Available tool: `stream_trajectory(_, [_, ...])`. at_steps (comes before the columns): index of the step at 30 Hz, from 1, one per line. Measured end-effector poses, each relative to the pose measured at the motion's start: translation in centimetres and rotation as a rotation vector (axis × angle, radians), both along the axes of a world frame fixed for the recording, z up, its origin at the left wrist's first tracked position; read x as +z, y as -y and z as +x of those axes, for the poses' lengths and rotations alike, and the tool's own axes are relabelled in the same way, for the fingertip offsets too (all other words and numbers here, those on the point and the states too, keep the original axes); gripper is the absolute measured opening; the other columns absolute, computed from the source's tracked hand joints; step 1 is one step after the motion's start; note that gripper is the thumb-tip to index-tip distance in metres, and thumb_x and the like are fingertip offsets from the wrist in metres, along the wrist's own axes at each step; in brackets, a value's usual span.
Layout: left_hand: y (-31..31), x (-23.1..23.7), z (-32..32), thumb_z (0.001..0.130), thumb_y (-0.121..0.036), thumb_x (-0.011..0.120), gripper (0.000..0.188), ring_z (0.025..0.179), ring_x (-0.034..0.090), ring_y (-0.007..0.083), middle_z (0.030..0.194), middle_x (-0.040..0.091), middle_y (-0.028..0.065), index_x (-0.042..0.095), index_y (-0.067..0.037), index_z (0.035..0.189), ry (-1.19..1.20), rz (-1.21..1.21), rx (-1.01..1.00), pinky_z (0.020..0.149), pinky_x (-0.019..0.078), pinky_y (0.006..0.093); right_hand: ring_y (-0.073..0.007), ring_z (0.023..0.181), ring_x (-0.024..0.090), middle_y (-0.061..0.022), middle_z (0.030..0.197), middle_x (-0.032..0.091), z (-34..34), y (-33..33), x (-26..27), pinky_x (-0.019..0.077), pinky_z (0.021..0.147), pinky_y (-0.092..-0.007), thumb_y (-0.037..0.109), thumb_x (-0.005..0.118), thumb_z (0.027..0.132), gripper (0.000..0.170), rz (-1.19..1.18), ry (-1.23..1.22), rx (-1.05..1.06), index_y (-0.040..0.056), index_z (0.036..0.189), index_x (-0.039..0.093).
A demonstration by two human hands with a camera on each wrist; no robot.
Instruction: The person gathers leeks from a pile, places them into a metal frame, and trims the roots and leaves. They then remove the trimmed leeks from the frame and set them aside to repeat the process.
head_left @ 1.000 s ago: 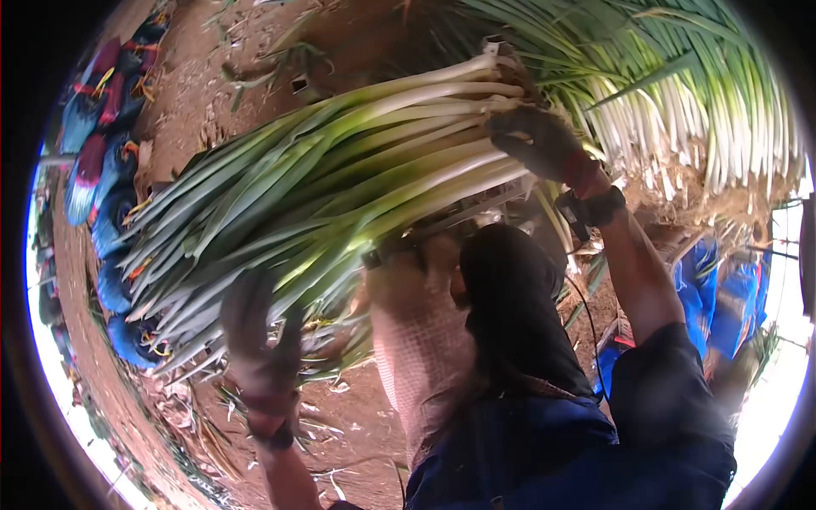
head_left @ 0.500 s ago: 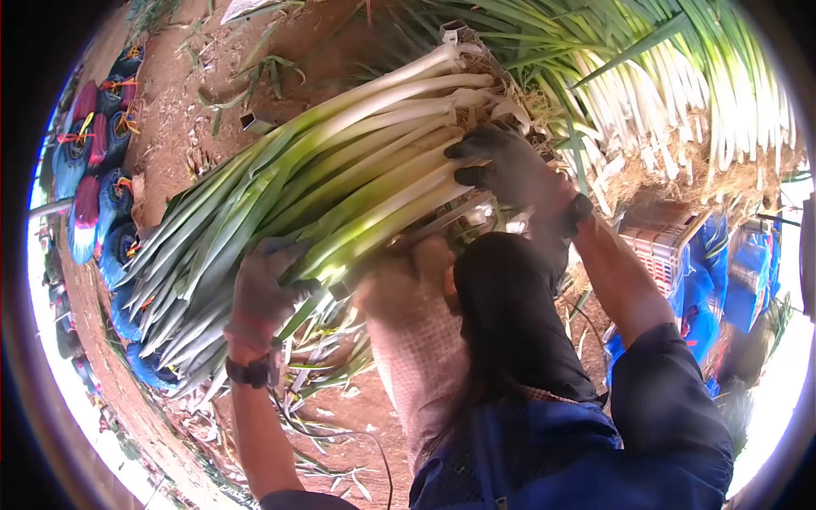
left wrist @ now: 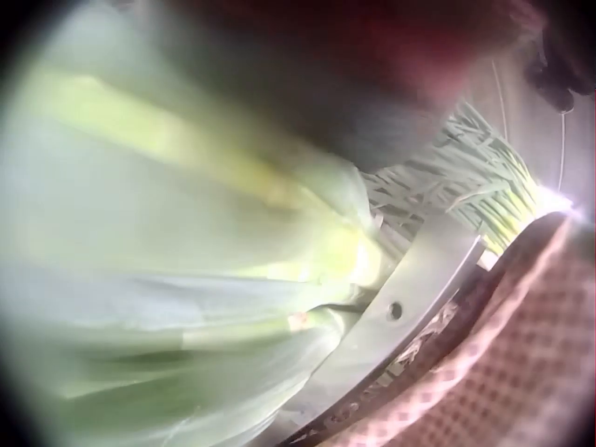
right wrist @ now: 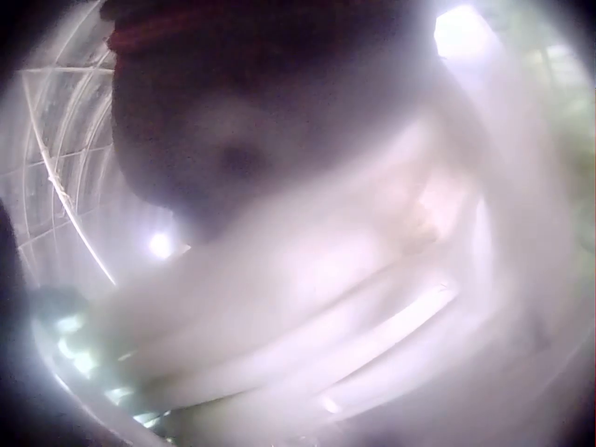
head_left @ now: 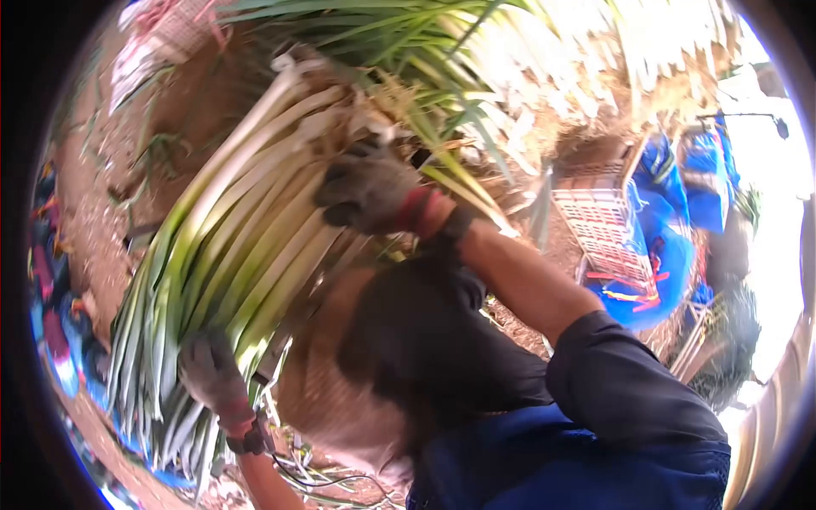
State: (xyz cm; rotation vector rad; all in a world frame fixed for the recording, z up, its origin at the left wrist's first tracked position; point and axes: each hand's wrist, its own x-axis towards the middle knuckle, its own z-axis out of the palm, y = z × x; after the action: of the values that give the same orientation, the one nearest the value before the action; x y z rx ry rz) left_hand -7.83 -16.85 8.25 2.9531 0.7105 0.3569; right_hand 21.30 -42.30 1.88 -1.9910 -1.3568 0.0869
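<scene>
A wide bundle of long green onions [head_left: 246,212] slants across the head view, white root ends at the top and green leaves low on the left. My gloved left hand [head_left: 211,374] rests on the leaves near their lower end. Over the white stems, close to the roots, lies my gloved right hand [head_left: 365,189] with its fingers slightly bent. In the left wrist view a metal strip [left wrist: 396,303] with a hole runs beside the leaves [left wrist: 168,279]. The right wrist view is blurred; a dark glove [right wrist: 251,112] sits over pale stems [right wrist: 307,335].
More green onions [head_left: 459,76] are heaped at the top. On the right stand a pink plastic crate [head_left: 599,221] and blue bags [head_left: 663,272]. Filled sacks [head_left: 55,331] line the left edge, and a woven sack [head_left: 174,38] lies at the upper left. Checkered cloth [left wrist: 521,354] is near the left wrist.
The head view has turned, so the bundle now slants more steeply and lies further left. My left hand reached the leaves, and both hands stay on the bundle, further left in view.
</scene>
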Motion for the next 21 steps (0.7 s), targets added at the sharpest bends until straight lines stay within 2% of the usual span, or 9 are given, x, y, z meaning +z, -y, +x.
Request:
stream_trajectory(3, [-0.4, -0.8, 0.0, 0.092, -0.019, 0.067, 0.016, 0.082, 0.063, 0.0379, 0.097, 0.068, 0.0154, 0.068, -0.003, 0.093, -0.099, -0.031, 0.065, 0.072, 0.0487, 0.0498, -0.0293, 0.105, 0.056, -0.0037, 0.099, 0.067, -0.3, -0.3, 0.8, 0.0411, 0.097, -0.0458, 0.033, 0.068, 0.078, 0.016, -0.032, 0.051, -0.064, 0.0188, 0.083, 0.073])
stream_trajectory(6, [-0.6, -0.4, 0.3, 0.093, -0.021, 0.066, 0.019, 0.087, 0.063, 0.0400, 0.097, 0.067, 0.0175, 0.068, -0.003, 0.097, -0.117, -0.062, 0.090, 0.077, 0.0485, 0.0512, -0.0286, 0.110, 0.057, -0.0053, 0.111, 0.068, 0.3, 0.7, 1.8, 0.0398, 0.104, -0.0434, 0.028, 0.072, 0.081, 0.023, 0.008, -0.060, -0.010, 0.0139, 0.098, 0.075])
stream_trajectory(7, [-0.4, -0.4, 0.2, 0.093, -0.020, 0.066, 0.018, 0.088, 0.063, 0.0403, 0.098, 0.067, 0.0182, 0.068, -0.002, 0.097, -0.067, -0.040, 0.062, 0.078, 0.0487, 0.0511, -0.0290, 0.104, 0.061, -0.0066, 0.103, 0.068, 0.1, 1.8, 3.4, 0.0465, 0.095, -0.0439, 0.020, 0.067, 0.083, 0.011, 0.221, -0.071, -0.028, 0.0148, 0.090, 0.074])
stream_trajectory(9, [-0.6, -0.9, -0.6, 0.092, -0.015, 0.064, 0.016, 0.089, 0.063, 0.0411, 0.100, 0.067, 0.0199, 0.068, -0.001, 0.098, -0.038, -0.017, 0.020, 0.080, 0.0490, 0.0508, -0.0292, 0.107, 0.064, -0.0086, 0.109, 0.070, 0.2, 8.0, 7.2, 0.0512, 0.093, -0.0422, 0.013, 0.071, 0.085, 0.016, 0.245, -0.599, -0.196, 0.0111, 0.101, 0.075])
stream_trajectory(11, [-1.6, -1.7, -1.5, 0.089, -0.007, 0.062, 0.014, 0.091, 0.063, 0.0423, 0.102, 0.066, 0.0227, 0.068, 0.001, 0.099, -0.083, 0.024, 0.031, 0.080, 0.0494, 0.0503, -0.0209, 0.097, 0.069, -0.0125, 0.105, 0.072, 1.7, 14.1, 1.5, 0.0555, 0.086, -0.0356, 0.016, 0.074, 0.087, 0.025, 0.397, -1.031, -0.560, 0.0031, 0.109, 0.073])
stream_trajectory(12, [-1.9, -2.2, -1.7, 0.091, -0.006, 0.062, 0.013, 0.091, 0.063, 0.0409, 0.102, 0.066, 0.0224, 0.067, 0.002, 0.099, -0.078, 0.031, 0.041, 0.080, 0.0498, 0.0494, -0.0202, 0.097, 0.070, -0.0147, 0.103, 0.073, 3.9, 18.7, -2.8, 0.0561, 0.084, -0.0351, 0.018, 0.071, 0.090, 0.028, 0.085, -0.620, -0.632, 0.0029, 0.113, 0.072])
stream_trajectory(16, [-0.8, -1.3, -0.4, 0.096, -0.006, 0.058, 0.014, 0.087, 0.063, 0.0360, 0.100, 0.066, 0.0200, 0.068, 0.003, 0.100, -0.074, -0.099, 0.092, 0.078, 0.0502, 0.0459, -0.0386, 0.118, 0.061, -0.0221, 0.128, 0.063, 3.4, 26.1, -13.3, 0.0475, 0.101, -0.0448, 0.048, 0.077, 0.080, 0.072, -0.749, -0.546, -0.639, 0.0081, 0.136, 0.057])
stream_trajectory(19, [-0.5, -0.9, 0.0, 0.097, -0.005, 0.057, 0.014, 0.086, 0.062, 0.0332, 0.098, 0.065, 0.0184, 0.068, 0.003, 0.099, -0.072, -0.149, 0.147, 0.077, 0.0501, 0.0432, -0.0383, 0.115, 0.063, -0.0209, 0.120, 0.068, 0.9, 26.6, -21.3, 0.0502, 0.097, -0.0454, 0.046, 0.076, 0.080, 0.064, -0.609, -0.535, -0.699, 0.0143, 0.133, 0.060])
stream_trajectory(21, [-0.1, -0.7, 0.4, 0.096, -0.003, 0.058, 0.012, 0.085, 0.061, 0.0304, 0.095, 0.064, 0.0169, 0.068, 0.003, 0.096, -0.017, -0.255, 0.217, 0.076, 0.0497, 0.0404, -0.0379, 0.112, 0.065, -0.0195, 0.115, 0.070, 0.8, 25.9, -21.3, 0.0510, 0.095, -0.0456, 0.043, 0.075, 0.081, 0.058, -0.556, -0.644, -0.799, 0.0134, 0.129, 0.062])
